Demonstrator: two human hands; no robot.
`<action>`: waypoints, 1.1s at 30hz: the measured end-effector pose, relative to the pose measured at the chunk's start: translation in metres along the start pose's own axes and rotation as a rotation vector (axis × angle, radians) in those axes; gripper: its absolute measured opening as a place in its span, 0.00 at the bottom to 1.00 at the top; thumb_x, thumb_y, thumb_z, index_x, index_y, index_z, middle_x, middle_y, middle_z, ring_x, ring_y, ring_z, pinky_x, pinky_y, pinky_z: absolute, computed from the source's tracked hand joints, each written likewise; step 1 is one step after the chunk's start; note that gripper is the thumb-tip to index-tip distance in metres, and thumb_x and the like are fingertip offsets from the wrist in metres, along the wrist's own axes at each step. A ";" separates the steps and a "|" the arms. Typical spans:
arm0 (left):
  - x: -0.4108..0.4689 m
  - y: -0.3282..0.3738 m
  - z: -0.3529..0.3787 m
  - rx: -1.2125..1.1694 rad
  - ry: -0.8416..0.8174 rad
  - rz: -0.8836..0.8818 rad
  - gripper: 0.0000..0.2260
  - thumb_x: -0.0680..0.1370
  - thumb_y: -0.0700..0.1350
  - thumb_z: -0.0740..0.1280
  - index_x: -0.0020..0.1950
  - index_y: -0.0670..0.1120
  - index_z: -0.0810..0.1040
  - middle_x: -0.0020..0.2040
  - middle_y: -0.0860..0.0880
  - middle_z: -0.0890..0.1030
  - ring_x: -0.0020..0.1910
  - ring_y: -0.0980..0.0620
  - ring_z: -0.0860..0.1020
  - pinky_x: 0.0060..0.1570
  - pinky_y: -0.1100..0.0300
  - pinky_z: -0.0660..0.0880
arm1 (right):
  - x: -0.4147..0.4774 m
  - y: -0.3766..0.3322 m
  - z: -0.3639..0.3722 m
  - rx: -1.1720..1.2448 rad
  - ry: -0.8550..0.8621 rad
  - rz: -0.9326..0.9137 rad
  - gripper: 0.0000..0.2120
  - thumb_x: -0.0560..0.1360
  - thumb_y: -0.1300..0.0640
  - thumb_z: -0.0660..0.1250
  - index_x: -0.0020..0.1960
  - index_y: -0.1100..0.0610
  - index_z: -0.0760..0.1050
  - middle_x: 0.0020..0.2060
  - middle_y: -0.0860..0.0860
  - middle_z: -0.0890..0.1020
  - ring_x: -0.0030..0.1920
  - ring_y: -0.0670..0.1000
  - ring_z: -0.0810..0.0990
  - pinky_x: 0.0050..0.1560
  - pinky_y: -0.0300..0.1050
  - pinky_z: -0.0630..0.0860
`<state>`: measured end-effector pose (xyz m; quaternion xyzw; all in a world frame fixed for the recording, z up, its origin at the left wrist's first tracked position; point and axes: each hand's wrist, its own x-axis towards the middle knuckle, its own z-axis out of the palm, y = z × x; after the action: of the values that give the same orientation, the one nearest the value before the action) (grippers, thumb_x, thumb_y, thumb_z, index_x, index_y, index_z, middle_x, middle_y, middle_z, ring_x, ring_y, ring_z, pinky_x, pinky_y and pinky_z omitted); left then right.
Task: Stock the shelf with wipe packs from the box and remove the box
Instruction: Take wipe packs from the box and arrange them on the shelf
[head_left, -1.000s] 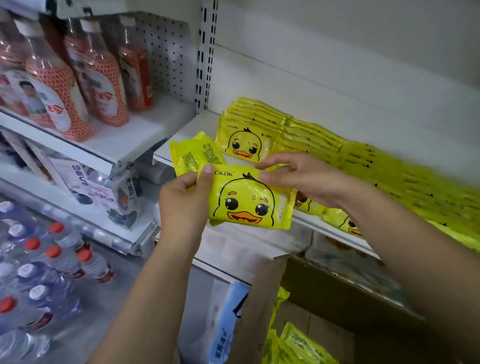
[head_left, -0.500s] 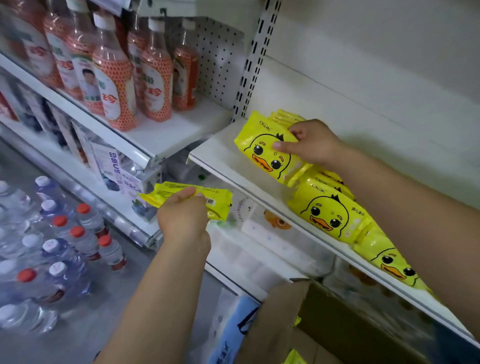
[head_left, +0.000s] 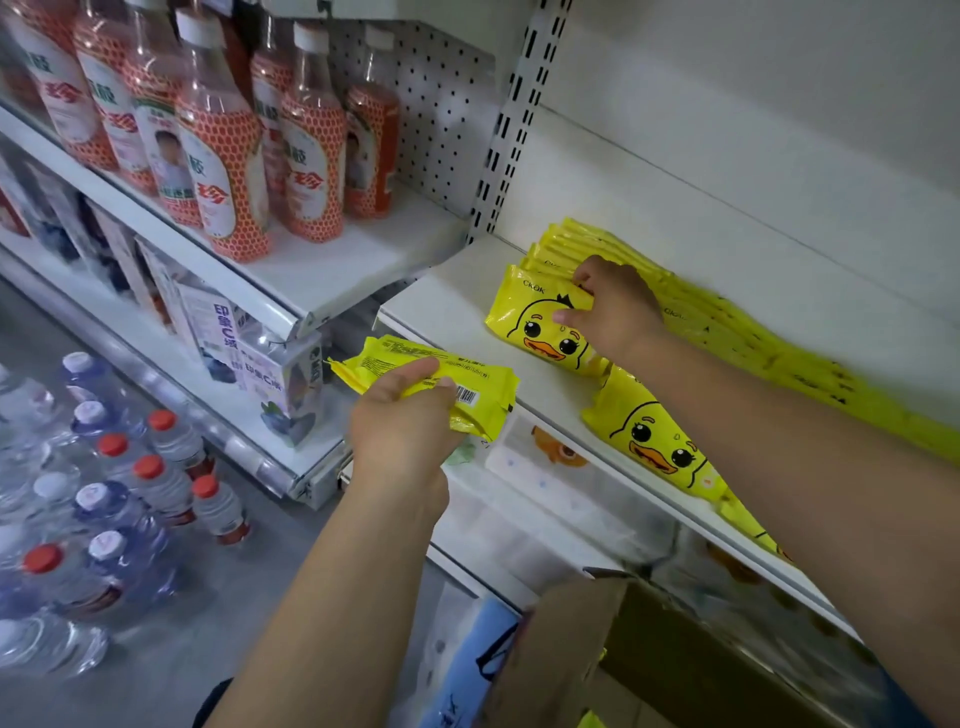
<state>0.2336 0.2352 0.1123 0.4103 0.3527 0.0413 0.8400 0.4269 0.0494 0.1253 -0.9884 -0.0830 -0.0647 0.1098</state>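
Head view — glossy yellow wipe packs (head_left: 522, 319)

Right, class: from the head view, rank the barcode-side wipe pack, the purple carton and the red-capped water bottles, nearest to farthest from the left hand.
1. The wipe pack, gripped in the left hand itself.
2. The purple carton, just left on the lower shelf.
3. The red-capped water bottles, far left, down on the floor.
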 end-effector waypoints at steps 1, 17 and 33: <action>0.000 0.000 0.001 -0.009 -0.011 0.006 0.12 0.80 0.34 0.69 0.58 0.50 0.80 0.45 0.50 0.81 0.38 0.54 0.80 0.32 0.61 0.81 | -0.005 -0.003 -0.002 0.013 0.038 -0.023 0.26 0.71 0.47 0.77 0.65 0.55 0.74 0.62 0.55 0.77 0.64 0.57 0.74 0.60 0.50 0.73; -0.043 -0.036 0.013 0.152 -0.412 0.002 0.23 0.79 0.44 0.72 0.69 0.34 0.70 0.58 0.36 0.83 0.54 0.43 0.85 0.50 0.53 0.84 | -0.218 0.007 -0.031 0.565 0.252 -0.395 0.18 0.68 0.56 0.79 0.56 0.54 0.84 0.56 0.48 0.84 0.58 0.52 0.79 0.63 0.39 0.71; -0.074 -0.075 0.008 0.627 -0.633 0.097 0.15 0.82 0.55 0.66 0.57 0.46 0.83 0.54 0.47 0.86 0.55 0.45 0.84 0.57 0.48 0.80 | -0.306 0.050 -0.082 1.261 0.360 0.493 0.12 0.76 0.47 0.73 0.45 0.56 0.85 0.46 0.56 0.87 0.53 0.58 0.85 0.61 0.59 0.78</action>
<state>0.1666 0.1538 0.1027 0.6537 0.0538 -0.1558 0.7385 0.1272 -0.0632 0.1493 -0.7001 0.1414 -0.1399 0.6858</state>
